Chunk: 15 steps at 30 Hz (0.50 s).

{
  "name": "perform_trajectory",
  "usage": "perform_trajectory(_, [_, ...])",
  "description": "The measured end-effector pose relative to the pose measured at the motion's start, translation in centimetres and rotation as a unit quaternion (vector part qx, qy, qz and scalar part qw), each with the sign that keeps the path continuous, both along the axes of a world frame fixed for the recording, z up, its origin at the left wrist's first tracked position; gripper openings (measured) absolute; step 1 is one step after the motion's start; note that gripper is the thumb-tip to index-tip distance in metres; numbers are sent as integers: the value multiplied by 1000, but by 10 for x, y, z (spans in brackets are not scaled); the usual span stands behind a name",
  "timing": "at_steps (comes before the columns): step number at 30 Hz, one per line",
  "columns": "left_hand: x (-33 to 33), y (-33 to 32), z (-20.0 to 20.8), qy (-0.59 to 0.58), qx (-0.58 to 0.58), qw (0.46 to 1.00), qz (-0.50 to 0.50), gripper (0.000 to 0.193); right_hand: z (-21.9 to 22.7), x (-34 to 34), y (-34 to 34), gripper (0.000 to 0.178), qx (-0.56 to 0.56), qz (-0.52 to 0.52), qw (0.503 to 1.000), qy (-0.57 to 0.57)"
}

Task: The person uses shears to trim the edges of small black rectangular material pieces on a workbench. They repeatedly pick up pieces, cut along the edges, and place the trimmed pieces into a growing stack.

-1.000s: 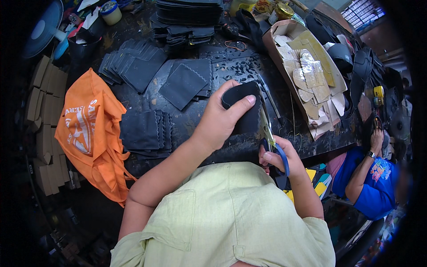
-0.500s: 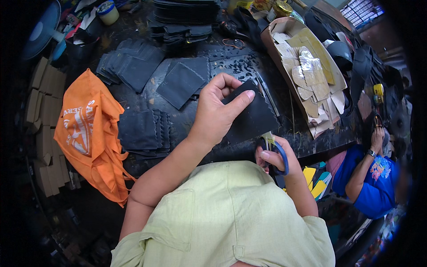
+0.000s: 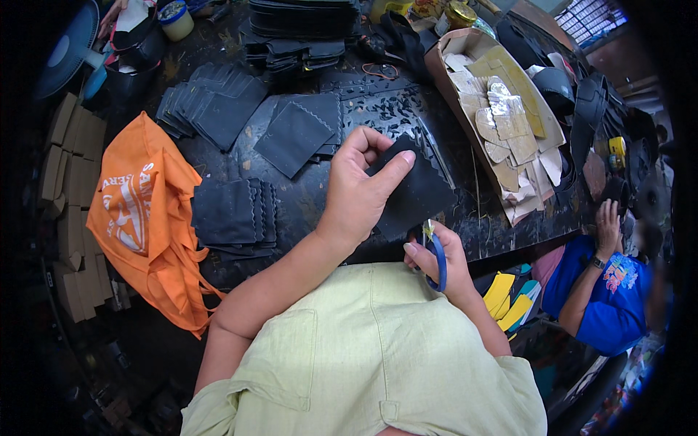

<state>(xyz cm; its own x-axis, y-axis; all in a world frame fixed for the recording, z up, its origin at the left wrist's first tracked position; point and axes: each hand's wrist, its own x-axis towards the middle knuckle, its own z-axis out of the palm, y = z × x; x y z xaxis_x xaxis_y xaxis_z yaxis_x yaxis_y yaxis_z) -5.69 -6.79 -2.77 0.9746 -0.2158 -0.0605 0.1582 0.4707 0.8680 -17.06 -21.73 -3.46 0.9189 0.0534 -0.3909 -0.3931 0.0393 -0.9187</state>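
Note:
Between thumb and fingers, my left hand (image 3: 363, 178) pinches a black piece of fabric or leather (image 3: 414, 196) with a zigzag right edge, held above the table's front edge. My right hand (image 3: 440, 258) grips blue-handled scissors (image 3: 438, 263), their blades at the lower edge of the black piece; the blade tips are hard to make out against it. Left of my left hand, square black pieces (image 3: 294, 138) with zigzag edges lie on the table, and a stack of similar pieces (image 3: 229, 212) sits nearer. Small black offcuts (image 3: 385, 109) are scattered beyond my hands.
A long cardboard box (image 3: 465, 94) of cut patterns stands at right. Tall black stacks (image 3: 302, 36) rise at the back, with fanned black pieces (image 3: 211, 105) to their left. An orange bag (image 3: 142, 218) hangs at the left edge. A co-worker in blue (image 3: 600, 291) sits at right.
My right hand and the scissors have shifted slightly left and down along the black piece's lower edge. My left hand stays nearly in place. The co-worker's hand has moved slightly.

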Motion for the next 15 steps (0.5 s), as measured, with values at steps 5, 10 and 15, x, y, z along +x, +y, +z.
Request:
perform_trajectory(5, [4,6,4,16,-19,999,-27,18,2,-3,-6,18,-11,-14,1000,11])
perform_trajectory(10, [23,29,13,-11,64,993,-95,16,10,-1,-39,18,53,67,995,54])
perform_trajectory(15, [32,40,20,-34,117,983,-135,18,14,0,-54,20,68,136,988,18])
